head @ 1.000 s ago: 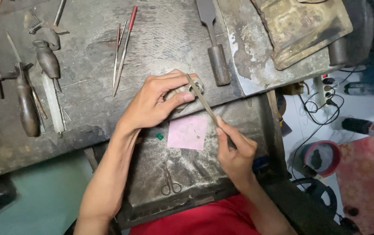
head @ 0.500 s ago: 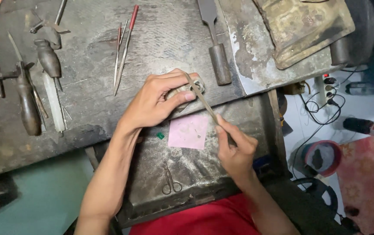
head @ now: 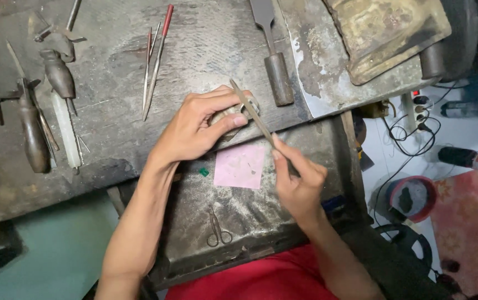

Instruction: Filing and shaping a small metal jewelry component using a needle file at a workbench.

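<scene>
Old tools [head: 33, 133] lie on the left of the grey tabletop [head: 111, 72]. The left hand [head: 194, 130] pinches a small metal piece [head: 233, 111] at the tabletop edge. A thin file [head: 253, 114] rests across it, gripped by the right hand [head: 300, 180] above a pink paper [head: 240, 166].

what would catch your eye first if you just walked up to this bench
The two hands at the middle: the left hand pins a small metal piece to the edge of the worn workbench, while the right hand lays a thin file across it. Just below lies a pink square of paper in the dusty tray, with small scissors nearer the person.
</scene>
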